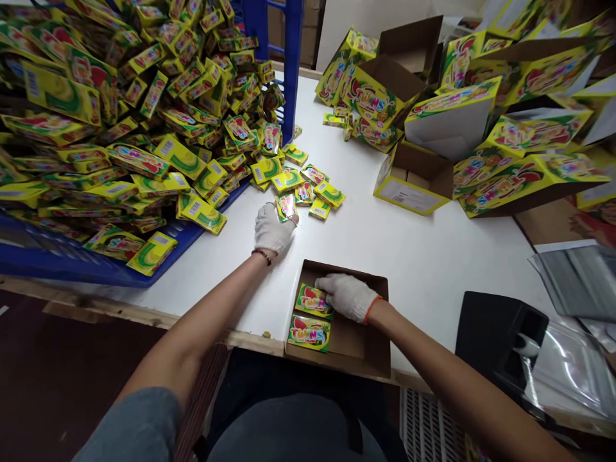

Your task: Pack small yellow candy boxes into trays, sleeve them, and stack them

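My left hand (273,230), in a white knit glove, is closed on a small yellow-green TWINS box (286,206) at the edge of a loose group of similar boxes. My right hand (349,296), gloved too, reaches into an open brown carton (378,350) at the table's front edge. Its fingers are closed at the right end of the upper TWINS box (312,299); the palm hides part of that grip. A second TWINS box (308,333) lies flat just below it, along the carton's left side. Bare brown cardboard shows in the carton's right part.
A blue crate (185,247) heaped with small boxes spills onto the white table (356,224) at left. Open yellow display cartons (414,179) crowd the back right. A black tape dispenser (486,340) and clear plastic sleeves (572,366) lie at right.
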`<state>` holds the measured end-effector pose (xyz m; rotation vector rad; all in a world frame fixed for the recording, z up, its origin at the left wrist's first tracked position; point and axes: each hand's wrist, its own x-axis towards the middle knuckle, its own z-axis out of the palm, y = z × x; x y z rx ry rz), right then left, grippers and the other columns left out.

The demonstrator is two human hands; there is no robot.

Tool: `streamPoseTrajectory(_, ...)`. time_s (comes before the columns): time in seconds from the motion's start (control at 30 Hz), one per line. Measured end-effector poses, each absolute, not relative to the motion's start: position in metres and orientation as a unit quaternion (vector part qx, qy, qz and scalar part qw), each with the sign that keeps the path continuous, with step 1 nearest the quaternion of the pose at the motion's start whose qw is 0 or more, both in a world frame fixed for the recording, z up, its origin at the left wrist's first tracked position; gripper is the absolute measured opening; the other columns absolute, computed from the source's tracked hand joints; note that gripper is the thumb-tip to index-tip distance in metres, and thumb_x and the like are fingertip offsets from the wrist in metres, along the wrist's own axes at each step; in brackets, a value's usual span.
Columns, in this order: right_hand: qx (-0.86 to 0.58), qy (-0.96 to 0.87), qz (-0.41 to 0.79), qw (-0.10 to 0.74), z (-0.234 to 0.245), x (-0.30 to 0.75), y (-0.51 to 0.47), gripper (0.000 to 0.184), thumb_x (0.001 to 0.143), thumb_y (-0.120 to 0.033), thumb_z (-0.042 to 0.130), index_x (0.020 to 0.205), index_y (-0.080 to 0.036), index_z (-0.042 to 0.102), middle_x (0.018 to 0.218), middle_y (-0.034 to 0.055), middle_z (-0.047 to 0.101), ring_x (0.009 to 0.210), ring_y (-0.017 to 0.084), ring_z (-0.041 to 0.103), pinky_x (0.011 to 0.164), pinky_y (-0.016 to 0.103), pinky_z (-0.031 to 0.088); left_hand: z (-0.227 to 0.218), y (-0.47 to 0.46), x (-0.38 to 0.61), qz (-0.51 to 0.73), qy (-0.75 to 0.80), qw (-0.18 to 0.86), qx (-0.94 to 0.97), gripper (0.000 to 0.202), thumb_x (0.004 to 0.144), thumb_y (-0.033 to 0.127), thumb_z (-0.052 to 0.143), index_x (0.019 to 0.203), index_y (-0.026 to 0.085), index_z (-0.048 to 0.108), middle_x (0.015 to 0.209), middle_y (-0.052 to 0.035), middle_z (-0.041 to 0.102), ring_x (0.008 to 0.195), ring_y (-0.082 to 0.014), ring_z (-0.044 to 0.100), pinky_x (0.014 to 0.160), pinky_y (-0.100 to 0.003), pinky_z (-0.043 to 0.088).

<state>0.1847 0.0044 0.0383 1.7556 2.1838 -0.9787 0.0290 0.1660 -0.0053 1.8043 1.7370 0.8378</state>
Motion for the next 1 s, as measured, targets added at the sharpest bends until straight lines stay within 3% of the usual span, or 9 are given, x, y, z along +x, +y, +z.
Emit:
streamPoseTrajectory(0.1,0.583,0.752,-0.279,0.130,0.031,0.166,0.005,0.025,0.091,-0.021,0.050,0.109,-0.022,0.068,0.103,0.0085,0.067,0.092,0.021,0.062,0.070,0.028,0.042,-0.006,0.196,0.048,0.241,0.673,0.205,0.668,0.073,0.066,0.044,0.079,0.125,0.013,0.050,0.130,-0.0237,0.052,0.123,-0.0434,0.049,0.102,-0.054,0.040)
streamPoseTrajectory(0.2,0.599,0.747,-0.272,0.092,0.026,0.164,-0.002,0.019,0.089,-0.019,0.053,0.100,-0.021,0.068,0.108,0.0086,0.064,0.091,0.020,0.061,0.068,0.028,0.043,-0.008,0.200,0.050,0.246,0.660,0.230,0.672,0.070,0.064,0.034,0.079,0.125,0.013,0.050,0.121,-0.0230,0.057,0.115,-0.0435,0.054,0.096,-0.055,0.043)
streamPoseTrajectory(0.37,0.649,0.649,-0.343,-0.201,0.041,0.181,-0.013,0.017,0.092,-0.024,0.050,0.096,-0.018,0.066,0.094,0.0060,0.066,0.091,0.018,0.061,0.083,0.032,0.048,0.004,0.146,0.024,0.352,0.577,0.320,0.663,0.067,0.076,0.030,0.069,0.137,0.018,0.042,0.108,-0.0107,0.063,0.090,-0.0231,0.063,0.082,-0.039,0.054)
streamPoseTrajectory(0.47,0.628,0.522,-0.443,-0.369,0.056,0.182,-0.012,0.033,0.094,-0.043,0.050,0.114,-0.020,0.060,0.093,0.0045,0.067,0.080,0.018,0.064,0.074,0.033,0.052,0.026,0.090,0.015,0.453,0.438,0.254,0.734,0.078,0.076,0.032,0.070,0.145,0.020,0.036,0.125,-0.0107,0.057,0.105,-0.0227,0.060,0.093,-0.039,0.052)
streamPoseTrajectory(0.57,0.610,0.492,-0.459,-0.418,0.068,0.182,-0.012,0.039,0.086,-0.048,0.059,0.113,-0.021,0.058,0.100,0.0061,0.069,0.085,0.020,0.065,0.075,0.035,0.054,0.043,0.049,0.012,0.444,0.309,0.267,0.798,0.079,0.080,0.038,0.068,0.149,0.022,0.034,0.132,-0.0117,0.055,0.116,-0.0261,0.056,0.100,-0.044,0.049)
streamPoseTrajectory(0.67,0.646,0.534,-0.406,-0.363,0.072,0.193,-0.019,0.034,0.084,-0.036,0.060,0.114,-0.020,0.057,0.107,0.0070,0.069,0.094,0.022,0.064,0.082,0.036,0.052,0.041,0.045,0.010,0.423,0.308,0.378,0.764,0.073,0.088,0.049,0.059,0.150,0.020,0.034,0.130,-0.0132,0.058,0.118,-0.0258,0.057,0.103,-0.043,0.047)
streamPoseTrajectory(0.77,0.689,0.588,-0.360,-0.223,0.069,0.206,-0.024,0.029,0.084,-0.023,0.055,0.113,-0.021,0.057,0.098,0.0038,0.069,0.086,0.021,0.062,0.078,0.032,0.049,0.024,0.061,0.010,0.407,0.364,0.491,0.679,0.070,0.091,0.062,0.048,0.143,0.015,0.042,0.130,-0.0154,0.059,0.124,-0.0272,0.055,0.107,-0.044,0.043)
streamPoseTrajectory(0.87,0.705,0.631,-0.310,-0.092,0.061,0.203,-0.019,0.026,0.088,-0.016,0.049,0.110,-0.022,0.061,0.099,0.0049,0.069,0.088,0.020,0.062,0.078,0.029,0.046,0.006,0.067,0.016,0.356,0.368,0.599,0.615,0.065,0.094,0.066,0.036,0.128,0.014,0.053,0.117,-0.0146,0.066,0.113,-0.0264,0.061,0.101,-0.044,0.046)
streamPoseTrajectory(1.0,0.706,0.668,-0.236,0.019,0.046,0.184,-0.010,0.034,0.097,-0.021,0.040,0.122,-0.023,0.062,0.117,0.0095,0.064,0.098,0.021,0.062,0.078,0.028,0.044,-0.002,0.060,0.025,0.332,0.361,0.592,0.639,0.046,0.090,0.057,0.049,0.107,0.017,0.061,0.105,-0.0090,0.066,0.099,-0.0239,0.062,0.092,-0.040,0.049)
